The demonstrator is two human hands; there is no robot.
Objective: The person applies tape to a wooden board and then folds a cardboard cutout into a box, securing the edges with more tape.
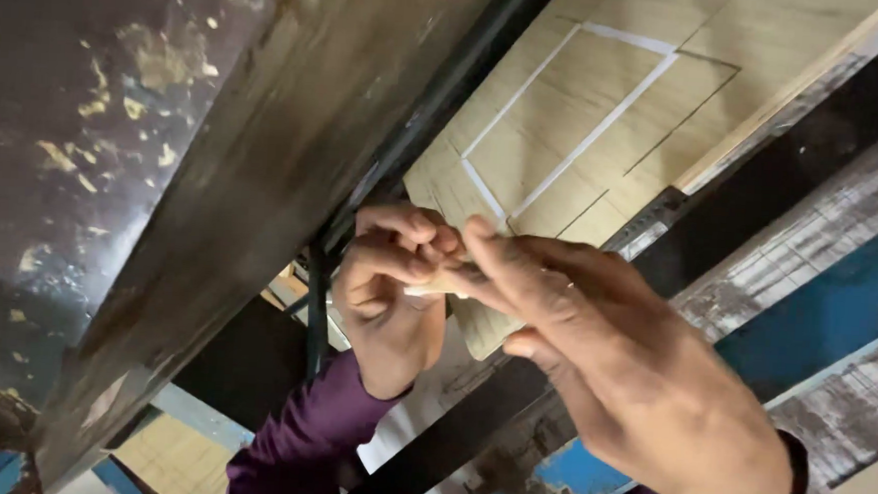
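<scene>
nearest, the right hand (595,335) and the left hand (389,275), both in purple sleeves (299,440), meet with fingers curled tight, pinching a small pale strip (435,289) between them at the lower edge of a light wood-grain panel (586,114). the panel bears inlaid white lines forming a square. left of it runs a dark, paint-flecked metal beam (163,162). farther right, a worn plank surface (837,298) shows blue and whitewashed patches.
</scene>
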